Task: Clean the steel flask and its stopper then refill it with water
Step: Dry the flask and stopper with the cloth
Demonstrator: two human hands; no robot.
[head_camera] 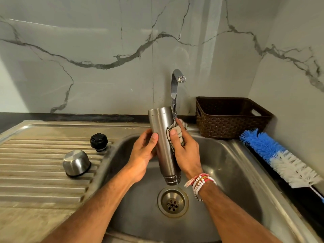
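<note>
Both hands flanked the tall steel flask (162, 134), near upright and mouth-down over the steel sink basin (228, 172): left hand (142, 152) gripping its side, right hand (185, 153) clasping a pale scrubbing cloth (177, 133) against it.

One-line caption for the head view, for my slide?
Left hand holds the steel flask over the sink; right hand presses a cloth on it.

Soft, even light is filling the scene. Glare is streaking the steel flask (160, 132) just above the left grip (141, 153), and wide-angle distortion is bending the edges.
</note>
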